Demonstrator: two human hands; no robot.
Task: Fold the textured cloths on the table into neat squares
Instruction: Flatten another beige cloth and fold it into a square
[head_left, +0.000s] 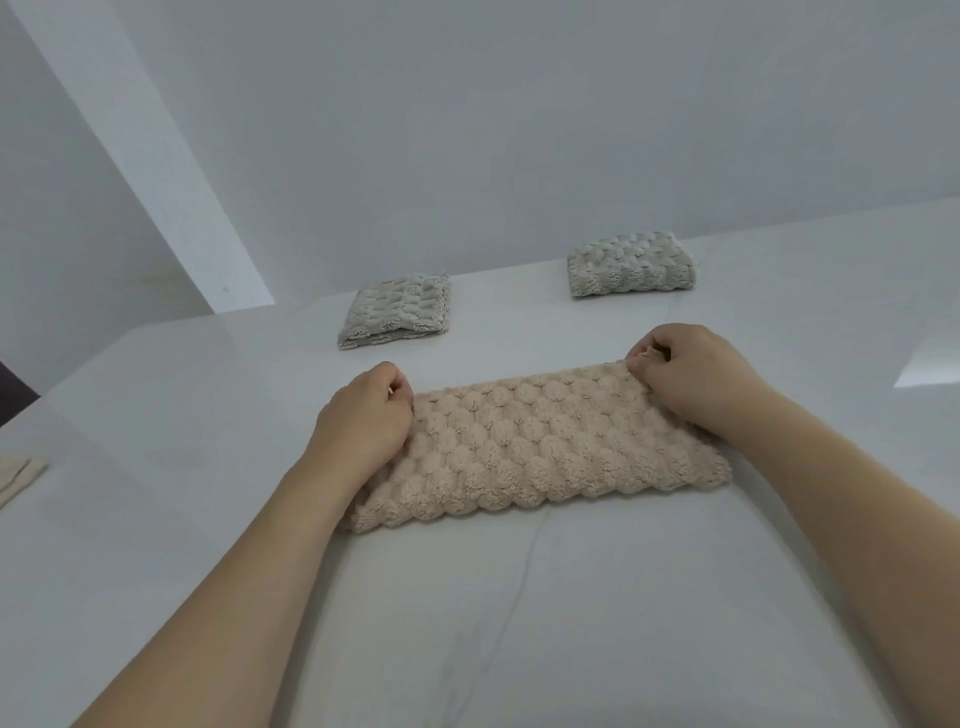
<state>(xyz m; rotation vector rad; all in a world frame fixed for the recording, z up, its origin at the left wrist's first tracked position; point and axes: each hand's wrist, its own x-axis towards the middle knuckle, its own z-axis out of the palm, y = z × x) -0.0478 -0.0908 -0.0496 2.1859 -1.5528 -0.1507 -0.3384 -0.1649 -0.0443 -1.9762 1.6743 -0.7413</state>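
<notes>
A beige bubble-textured cloth (540, 447) lies folded into a wide rectangle on the white table (467, 623), just in front of me. My left hand (363, 415) pinches its far left corner with curled fingers. My right hand (691, 374) pinches its far right corner the same way. Two grey textured cloths lie folded into squares farther back: one at the centre left (397, 312) and one at the right (631, 264), near the wall.
A white wall (519, 130) rises right behind the table's far edge. A pale folded fabric piece (18, 470) pokes in at the left edge of the view. The table's left edge runs diagonally past it.
</notes>
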